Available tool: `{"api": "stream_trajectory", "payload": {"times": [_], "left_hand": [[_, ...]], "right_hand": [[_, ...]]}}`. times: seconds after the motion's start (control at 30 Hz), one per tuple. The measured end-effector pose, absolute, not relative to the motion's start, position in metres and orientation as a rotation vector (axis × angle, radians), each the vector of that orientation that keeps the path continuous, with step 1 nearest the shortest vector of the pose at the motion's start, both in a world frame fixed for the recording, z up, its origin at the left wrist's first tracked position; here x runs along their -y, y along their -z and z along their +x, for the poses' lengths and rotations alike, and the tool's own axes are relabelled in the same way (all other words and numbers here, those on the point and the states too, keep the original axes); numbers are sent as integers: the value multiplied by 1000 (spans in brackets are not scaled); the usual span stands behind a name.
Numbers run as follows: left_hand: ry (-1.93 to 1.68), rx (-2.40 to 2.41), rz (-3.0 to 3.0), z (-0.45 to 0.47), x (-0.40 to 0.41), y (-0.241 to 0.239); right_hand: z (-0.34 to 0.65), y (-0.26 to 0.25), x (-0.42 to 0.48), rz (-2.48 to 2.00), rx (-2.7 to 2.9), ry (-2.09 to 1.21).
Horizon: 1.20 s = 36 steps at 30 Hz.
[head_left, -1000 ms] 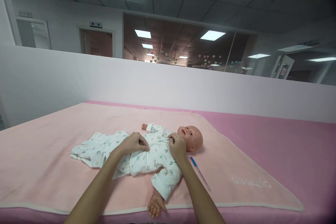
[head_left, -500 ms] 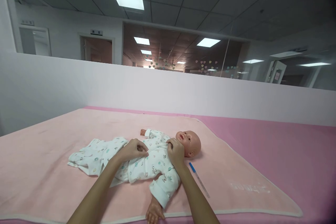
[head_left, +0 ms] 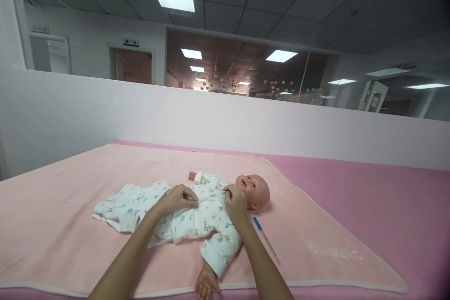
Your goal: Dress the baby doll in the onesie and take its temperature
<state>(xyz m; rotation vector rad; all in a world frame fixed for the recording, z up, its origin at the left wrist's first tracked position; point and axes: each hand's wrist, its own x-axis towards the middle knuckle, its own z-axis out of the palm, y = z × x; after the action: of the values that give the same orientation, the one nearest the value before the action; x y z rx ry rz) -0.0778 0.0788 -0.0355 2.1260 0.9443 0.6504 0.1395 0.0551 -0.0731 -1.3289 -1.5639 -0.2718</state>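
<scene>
A baby doll (head_left: 255,188) lies on its back on a pale pink blanket (head_left: 70,206), head to the right. It wears a white printed romper (head_left: 200,218). My left hand (head_left: 177,199) pinches the romper's front at the doll's chest, fingers closed on the cloth. My right hand (head_left: 235,202) grips the romper at the collar, just below the doll's chin, fingers curled. The doll's near arm (head_left: 207,281) reaches toward the blanket's front edge. The far arm (head_left: 193,176) sticks out behind.
A blue-capped thermometer or pen (head_left: 266,239) lies on the blanket right of my right forearm. The blanket covers a darker pink surface (head_left: 369,197). A low white partition (head_left: 225,117) runs behind, with glass office walls beyond.
The camera tilted up slightly, so the doll sits lower in view. Both hands stay pinched on the romper front with only small finger shifts.
</scene>
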Motion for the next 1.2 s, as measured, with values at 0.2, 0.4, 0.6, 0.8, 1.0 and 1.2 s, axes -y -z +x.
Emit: {"api": "stream_trajectory", "payload": {"times": [0.2, 0.4, 0.6, 0.8, 1.0, 1.2], "left_hand": [[-694, -1005, 2130, -78, -72, 35], [-724, -1000, 2136, -76, -65, 33], [-728, -996, 2175, -73, -62, 29], [-684, -984, 2111, -70, -60, 29], [-677, -1050, 2110, -69, -64, 32], [-733, -1041, 2187, -67, -54, 36]], "right_hand": [[140, 74, -56, -1335, 1572, 260], [140, 75, -57, -1342, 1580, 241], [139, 74, -56, -1351, 1557, 202], [139, 74, -53, -1363, 1530, 156], [139, 75, -55, -1352, 1504, 88], [138, 75, -57, -1353, 1526, 107]]}}
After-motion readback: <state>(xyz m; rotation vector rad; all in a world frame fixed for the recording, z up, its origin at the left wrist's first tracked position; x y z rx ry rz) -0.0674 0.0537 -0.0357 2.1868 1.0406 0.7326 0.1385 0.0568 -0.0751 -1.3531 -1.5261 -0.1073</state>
